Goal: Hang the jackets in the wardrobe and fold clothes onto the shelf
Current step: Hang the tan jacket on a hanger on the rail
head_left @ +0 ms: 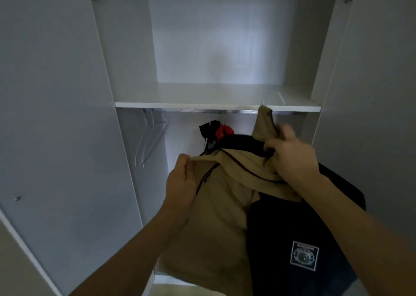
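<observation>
Wardrobe [135, 48]; hanger under jacket [213, 217] hidden

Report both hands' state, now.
Left hand: pinching the tan jacket at its edge.
Right hand: gripping the tan jacket and black collar.

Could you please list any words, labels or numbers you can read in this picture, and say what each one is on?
Nothing here can be read.
Patch on the dark jacket: a white-bordered rectangle with a round emblem and a line of lettering along its top, too blurred to read.
Zip pull on the tan jacket: may carry a mark, too small to tell.
</observation>
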`<state>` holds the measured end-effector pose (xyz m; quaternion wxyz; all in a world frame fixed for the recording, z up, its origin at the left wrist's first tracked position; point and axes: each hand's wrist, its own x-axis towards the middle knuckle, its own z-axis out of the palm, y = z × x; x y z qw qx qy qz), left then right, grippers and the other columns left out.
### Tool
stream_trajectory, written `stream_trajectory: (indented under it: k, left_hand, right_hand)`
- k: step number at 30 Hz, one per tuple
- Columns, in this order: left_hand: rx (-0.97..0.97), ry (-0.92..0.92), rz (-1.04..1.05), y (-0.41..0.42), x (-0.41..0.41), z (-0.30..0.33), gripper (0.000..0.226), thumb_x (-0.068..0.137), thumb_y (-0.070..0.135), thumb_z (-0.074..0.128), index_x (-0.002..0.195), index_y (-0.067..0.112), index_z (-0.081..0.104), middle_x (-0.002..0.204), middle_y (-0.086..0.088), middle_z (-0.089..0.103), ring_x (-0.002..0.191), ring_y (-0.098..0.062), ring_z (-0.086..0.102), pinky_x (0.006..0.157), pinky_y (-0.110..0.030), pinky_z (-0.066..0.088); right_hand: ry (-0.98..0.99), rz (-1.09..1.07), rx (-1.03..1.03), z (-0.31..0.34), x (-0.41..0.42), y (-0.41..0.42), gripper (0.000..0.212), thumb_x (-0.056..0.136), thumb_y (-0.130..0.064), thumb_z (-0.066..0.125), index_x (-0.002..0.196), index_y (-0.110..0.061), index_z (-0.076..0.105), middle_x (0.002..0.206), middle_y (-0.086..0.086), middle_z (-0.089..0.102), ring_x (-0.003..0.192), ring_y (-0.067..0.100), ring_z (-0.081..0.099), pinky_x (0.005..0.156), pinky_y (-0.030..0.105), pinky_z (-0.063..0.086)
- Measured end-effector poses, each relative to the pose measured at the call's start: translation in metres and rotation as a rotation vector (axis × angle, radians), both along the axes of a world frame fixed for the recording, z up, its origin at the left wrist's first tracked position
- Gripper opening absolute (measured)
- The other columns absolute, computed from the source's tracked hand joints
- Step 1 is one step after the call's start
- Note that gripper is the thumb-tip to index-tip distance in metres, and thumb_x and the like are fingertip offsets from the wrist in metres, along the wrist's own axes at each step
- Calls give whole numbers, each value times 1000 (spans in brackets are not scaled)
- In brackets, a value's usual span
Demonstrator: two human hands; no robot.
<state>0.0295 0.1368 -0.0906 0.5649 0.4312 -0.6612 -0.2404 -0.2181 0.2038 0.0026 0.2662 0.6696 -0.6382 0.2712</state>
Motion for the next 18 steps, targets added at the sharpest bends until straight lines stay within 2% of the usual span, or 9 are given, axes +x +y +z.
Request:
stream_trajectory:
  k: [2, 3, 5, 7, 9, 11, 14, 15, 18]
  left_hand:
    - [-125, -167, -31, -2, 3, 18, 25, 99, 34, 30, 94, 24, 53, 73, 9, 58, 66, -5, 54, 61, -16, 42]
    - [-180, -237, -38, -1, 3, 26, 36, 96, 38, 28, 102, 19, 58, 80, 7, 61, 71, -8, 56, 67, -18, 44]
    - [-311, -334, -34, 1, 2, 38, 51, 95, 38, 29, 115, 5, 63, 96, -3, 66, 87, -15, 62, 81, -24, 48]
    - [-437, -386, -75, 3, 3, 48, 46, 97, 27, 35, 117, -3, 62, 104, -14, 68, 94, -23, 64, 85, -29, 50]
    - [-507, -477, -143, 3, 3, 57, 39, 96, 18, 39, 118, -6, 61, 105, -19, 67, 93, -29, 65, 83, -38, 54]
    - [-525, -522, -198, 3, 2, 65, 41, 95, 19, 39, 118, -8, 60, 103, -20, 65, 88, -30, 64, 78, -40, 54]
    - [-501, -485, -250, 6, -1, 68, 29, 94, 8, 45, 118, -4, 59, 100, -10, 64, 85, -18, 59, 77, -31, 49]
    - [-495, -470, -262, 7, -1, 68, 27, 94, 6, 46, 116, -2, 59, 97, -5, 62, 83, -13, 57, 77, -26, 47]
    - [-470, -438, -297, 12, -1, 66, 18, 98, 8, 44, 110, 8, 57, 85, 8, 57, 69, -2, 50, 68, -15, 41]
  right_hand:
    - [-52, -36, 202, -15, -4, -3, 21, 87, -12, 56, 87, -25, 72, 112, 2, 47, 68, 20, 48, 52, 22, 26]
    - [-122, -31, 280, -23, -5, -4, 23, 91, -20, 51, 86, -27, 72, 106, -3, 43, 70, 17, 46, 52, 24, 27]
    - [-442, 68, 424, -31, 0, -2, 35, 93, -50, 41, 78, -31, 67, 105, -9, 44, 77, 12, 51, 62, 29, 36]
    - [-801, 232, 525, -32, 9, 4, 57, 74, -86, 36, 79, -36, 63, 108, -13, 45, 87, 7, 55, 73, 29, 41]
    - [-1010, 367, 627, -31, 18, 7, 74, 52, -97, 42, 90, -35, 58, 112, -8, 46, 92, 5, 57, 73, 21, 44]
    - [-999, 461, 755, -29, 27, 6, 78, 44, -95, 55, 95, -36, 62, 114, -5, 42, 90, -3, 57, 66, 11, 46]
    - [-759, 501, 885, -29, 38, -3, 57, 50, -81, 71, 99, -54, 61, 110, -14, 32, 100, 0, 49, 69, 7, 45]
    - [-702, 500, 840, -31, 39, -8, 54, 57, -71, 75, 106, -60, 54, 106, -16, 29, 101, 4, 46, 71, 7, 44]
    - [-604, 452, 624, -39, 39, -21, 96, 67, -50, 73, 137, -68, 10, 99, -19, 24, 91, 13, 48, 77, 19, 48]
